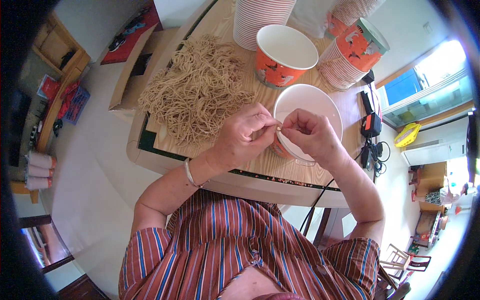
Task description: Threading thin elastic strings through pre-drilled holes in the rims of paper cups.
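Observation:
My left hand, with a silver bangle at its wrist, is closed in a pinch in front of a white-lined paper bucket. Fingertip to fingertip with it, my right hand pinches as well, over the bucket's near rim. Between the fingertips shows a tiny pale tan bit, too small to name; it may be the end of a string. The bucket's near side is partly hidden by my hands. To the left of it lies a large loose heap of tan strings, close to my left hand.
Behind stands an orange paper bucket with bird pictures. A tall stack of buckets rises at the back, and another stack leans at the right. Power adapters and cables run along the table's right edge. An open cardboard box adjoins the left.

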`<action>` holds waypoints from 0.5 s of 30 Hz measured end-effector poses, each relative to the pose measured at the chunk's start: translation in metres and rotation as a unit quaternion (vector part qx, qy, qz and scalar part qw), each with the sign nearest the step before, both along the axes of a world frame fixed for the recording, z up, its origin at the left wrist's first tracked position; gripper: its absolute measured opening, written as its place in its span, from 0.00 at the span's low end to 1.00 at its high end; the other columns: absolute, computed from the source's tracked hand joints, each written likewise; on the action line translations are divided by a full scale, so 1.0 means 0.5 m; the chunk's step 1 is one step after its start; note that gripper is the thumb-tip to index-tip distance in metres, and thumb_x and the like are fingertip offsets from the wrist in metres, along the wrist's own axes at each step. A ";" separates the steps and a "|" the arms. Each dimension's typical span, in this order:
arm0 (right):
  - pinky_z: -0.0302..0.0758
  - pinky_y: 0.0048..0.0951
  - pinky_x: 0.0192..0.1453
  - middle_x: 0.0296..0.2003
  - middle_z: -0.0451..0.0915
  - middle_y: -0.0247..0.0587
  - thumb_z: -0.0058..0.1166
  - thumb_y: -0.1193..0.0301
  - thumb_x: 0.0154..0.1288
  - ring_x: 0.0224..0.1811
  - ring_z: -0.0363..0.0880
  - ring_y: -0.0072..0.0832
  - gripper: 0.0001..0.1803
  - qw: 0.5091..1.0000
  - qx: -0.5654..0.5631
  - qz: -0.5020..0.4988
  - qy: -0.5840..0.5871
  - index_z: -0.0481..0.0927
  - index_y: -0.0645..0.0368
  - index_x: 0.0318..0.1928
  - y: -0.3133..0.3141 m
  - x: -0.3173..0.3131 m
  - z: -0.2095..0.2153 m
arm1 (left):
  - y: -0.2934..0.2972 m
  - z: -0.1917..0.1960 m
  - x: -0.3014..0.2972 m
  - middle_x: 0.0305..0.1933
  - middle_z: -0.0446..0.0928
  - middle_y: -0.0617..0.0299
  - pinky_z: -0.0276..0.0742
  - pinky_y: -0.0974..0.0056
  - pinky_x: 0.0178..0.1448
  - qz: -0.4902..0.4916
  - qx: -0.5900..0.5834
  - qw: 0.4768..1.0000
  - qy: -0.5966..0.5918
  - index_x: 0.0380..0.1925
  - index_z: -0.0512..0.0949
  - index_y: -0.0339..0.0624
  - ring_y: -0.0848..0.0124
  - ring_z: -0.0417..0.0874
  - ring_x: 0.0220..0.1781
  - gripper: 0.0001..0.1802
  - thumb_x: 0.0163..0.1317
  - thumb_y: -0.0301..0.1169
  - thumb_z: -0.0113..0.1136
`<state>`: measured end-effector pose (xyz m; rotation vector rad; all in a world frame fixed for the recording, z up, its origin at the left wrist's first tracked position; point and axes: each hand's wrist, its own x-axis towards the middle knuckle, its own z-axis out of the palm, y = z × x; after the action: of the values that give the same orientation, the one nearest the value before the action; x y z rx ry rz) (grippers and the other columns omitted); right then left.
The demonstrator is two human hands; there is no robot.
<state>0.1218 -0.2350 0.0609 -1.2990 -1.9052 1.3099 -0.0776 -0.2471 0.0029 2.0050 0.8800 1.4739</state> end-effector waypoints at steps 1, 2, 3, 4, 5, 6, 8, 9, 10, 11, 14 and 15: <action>0.59 0.13 0.25 0.26 0.72 0.21 0.59 0.74 0.67 0.25 0.64 0.06 0.03 0.999 -0.037 -0.007 0.008 0.78 0.60 0.37 -0.001 -0.003 0.006 | 0.001 -0.003 0.001 0.34 0.78 0.58 0.79 0.65 0.39 -0.001 -0.017 1.000 -0.019 0.34 0.81 0.36 0.66 0.82 0.36 0.06 0.55 0.19 0.65; 0.57 0.13 0.23 0.25 0.72 0.21 0.59 0.73 0.67 0.23 0.63 0.06 0.03 0.997 -0.073 -0.014 0.017 0.79 0.59 0.37 -0.001 -0.005 0.009 | 0.002 -0.005 0.002 0.34 0.78 0.58 0.79 0.65 0.39 -0.001 -0.017 1.000 -0.019 0.34 0.81 0.36 0.66 0.82 0.36 0.06 0.55 0.19 0.65; 0.57 0.13 0.23 0.25 0.72 0.21 0.59 0.73 0.67 0.23 0.63 0.06 0.03 0.997 -0.073 -0.015 0.017 0.79 0.59 0.37 -0.001 -0.004 0.009 | 0.002 -0.006 0.003 0.34 0.78 0.59 0.79 0.66 0.39 0.004 -0.016 1.000 -0.020 0.34 0.81 0.36 0.67 0.82 0.36 0.07 0.55 0.19 0.64; 0.54 0.14 0.21 0.24 0.71 0.20 0.59 0.73 0.67 0.21 0.61 0.06 0.03 0.994 -0.102 -0.023 0.024 0.79 0.58 0.37 0.000 -0.003 0.010 | 0.002 -0.008 0.004 0.34 0.78 0.59 0.78 0.66 0.40 0.009 -0.014 1.000 -0.021 0.35 0.81 0.37 0.67 0.82 0.36 0.07 0.55 0.18 0.64; 0.52 0.15 0.19 0.23 0.70 0.20 0.59 0.73 0.68 0.19 0.60 0.06 0.03 0.990 -0.131 -0.032 0.030 0.79 0.58 0.37 0.000 -0.002 0.010 | 0.002 -0.010 0.006 0.34 0.78 0.59 0.78 0.66 0.40 0.008 -0.014 1.000 -0.022 0.35 0.81 0.37 0.67 0.82 0.36 0.07 0.55 0.18 0.64; 0.52 0.15 0.19 0.23 0.70 0.20 0.59 0.73 0.68 0.19 0.60 0.06 0.03 0.990 -0.132 -0.031 0.030 0.79 0.58 0.37 -0.001 -0.004 0.012 | 0.002 -0.013 0.007 0.34 0.78 0.59 0.79 0.66 0.40 0.011 -0.014 0.999 -0.030 0.35 0.81 0.37 0.68 0.82 0.36 0.07 0.56 0.18 0.64; 0.52 0.15 0.19 0.22 0.69 0.20 0.59 0.73 0.68 0.18 0.59 0.07 0.03 0.981 -0.177 -0.046 0.067 0.79 0.58 0.37 -0.002 -0.008 0.017 | 0.001 -0.015 0.007 0.34 0.78 0.59 0.79 0.66 0.40 0.015 -0.013 0.999 -0.039 0.35 0.81 0.37 0.68 0.82 0.35 0.07 0.56 0.18 0.63; 0.52 0.15 0.19 0.22 0.69 0.20 0.59 0.73 0.68 0.18 0.59 0.07 0.03 0.981 -0.176 -0.045 0.067 0.79 0.58 0.37 -0.001 -0.008 0.017 | -0.001 -0.015 0.009 0.34 0.78 0.59 0.79 0.66 0.41 0.015 -0.021 0.999 -0.038 0.35 0.81 0.37 0.68 0.82 0.36 0.07 0.57 0.18 0.63; 0.51 0.15 0.18 0.22 0.69 0.20 0.59 0.73 0.68 0.18 0.59 0.07 0.03 0.978 -0.188 -0.047 0.075 0.79 0.58 0.38 0.000 -0.008 0.017 | -0.002 -0.015 0.010 0.35 0.79 0.59 0.79 0.67 0.41 0.015 -0.028 0.999 -0.038 0.36 0.80 0.37 0.68 0.82 0.36 0.07 0.57 0.18 0.63; 0.51 0.15 0.18 0.22 0.69 0.21 0.59 0.73 0.68 0.18 0.58 0.07 0.03 0.975 -0.199 -0.049 0.084 0.79 0.58 0.38 0.001 -0.007 0.017 | -0.003 -0.015 0.010 0.35 0.79 0.59 0.79 0.67 0.41 0.016 -0.027 0.999 -0.038 0.36 0.80 0.37 0.68 0.82 0.36 0.07 0.57 0.18 0.63; 0.51 0.15 0.18 0.22 0.69 0.21 0.58 0.73 0.68 0.17 0.58 0.07 0.03 0.968 -0.224 -0.047 0.107 0.79 0.58 0.39 0.002 -0.004 0.016 | -0.007 -0.017 0.013 0.37 0.80 0.60 0.77 0.67 0.48 0.006 -0.057 0.997 -0.056 0.37 0.81 0.37 0.70 0.82 0.42 0.08 0.58 0.17 0.62; 0.51 0.15 0.18 0.22 0.69 0.21 0.58 0.73 0.68 0.17 0.58 0.07 0.03 0.968 -0.223 -0.047 0.106 0.79 0.58 0.39 0.002 -0.004 0.015 | -0.007 -0.019 0.014 0.38 0.79 0.61 0.77 0.67 0.49 0.007 -0.067 0.996 -0.065 0.38 0.80 0.37 0.71 0.82 0.42 0.08 0.59 0.17 0.62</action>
<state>0.1200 -0.2338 0.0684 -1.3686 -1.4317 1.8161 -0.0707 -0.2504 -0.0067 1.7881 0.9145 1.4942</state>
